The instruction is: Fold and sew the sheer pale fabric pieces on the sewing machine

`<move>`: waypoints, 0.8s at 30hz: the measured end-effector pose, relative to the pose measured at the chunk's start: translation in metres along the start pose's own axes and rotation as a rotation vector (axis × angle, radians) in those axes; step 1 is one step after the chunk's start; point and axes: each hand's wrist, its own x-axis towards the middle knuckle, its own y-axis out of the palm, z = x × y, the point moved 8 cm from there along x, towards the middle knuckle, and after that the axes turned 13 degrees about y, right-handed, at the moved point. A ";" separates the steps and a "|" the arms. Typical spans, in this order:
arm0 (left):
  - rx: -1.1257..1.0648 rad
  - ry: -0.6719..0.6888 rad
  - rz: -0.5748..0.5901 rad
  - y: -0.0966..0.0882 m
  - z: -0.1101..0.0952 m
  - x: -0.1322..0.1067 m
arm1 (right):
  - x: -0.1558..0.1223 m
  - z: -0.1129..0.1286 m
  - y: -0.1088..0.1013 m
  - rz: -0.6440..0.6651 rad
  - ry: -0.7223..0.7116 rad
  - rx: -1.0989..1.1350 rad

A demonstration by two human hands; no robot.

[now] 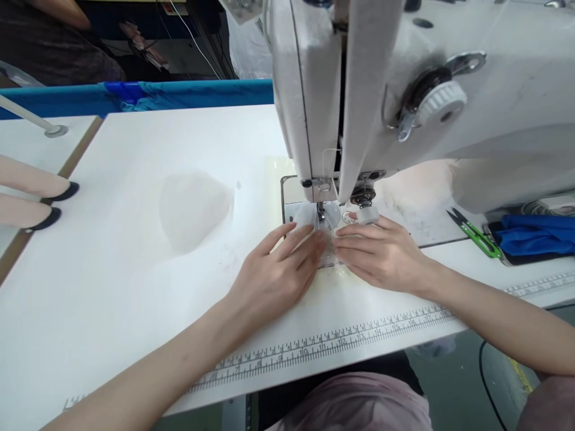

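Observation:
A small piece of sheer, whitish fabric (306, 216) lies under the presser foot (320, 211) of a white sewing machine (309, 90). My left hand (281, 269) rests flat on the left of the foot, its fingers stretched over the fabric and pointing at the needle area. From the other side, my right hand (381, 251) reaches in with extended fingers beside the foot, touching the near right part of the fabric; its thumb is hidden. Both hands' fingertips are close together, so part of the fabric is covered. Another thin white fabric piece (193, 209) lies on the table to the left.
Green-handled thread snips (476, 234) lie at the right beside a dark tray (507, 258) with blue cloth (536, 233). A printed ruler (323, 347) runs along the table's front edge. Two pale, dark-tipped rods (31, 173) jut in at left. Another person's arm shows behind.

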 end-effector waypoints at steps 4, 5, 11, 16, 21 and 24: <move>0.023 -0.009 0.047 0.000 -0.008 -0.002 | 0.000 0.000 0.000 -0.004 -0.002 -0.011; 0.019 -0.012 0.048 0.000 -0.008 -0.002 | 0.000 0.000 0.000 -0.003 -0.001 -0.010; 0.003 -0.026 0.043 0.000 -0.003 -0.002 | 0.001 -0.001 0.003 -0.011 0.008 -0.021; -0.002 -0.050 0.024 0.007 0.008 -0.002 | 0.004 -0.005 0.005 -0.064 0.008 -0.047; 0.020 -0.073 0.007 0.009 0.015 0.000 | 0.006 -0.008 0.010 -0.077 -0.005 -0.117; 0.013 -0.087 0.005 0.004 0.006 0.000 | 0.003 -0.004 0.010 -0.064 -0.008 -0.135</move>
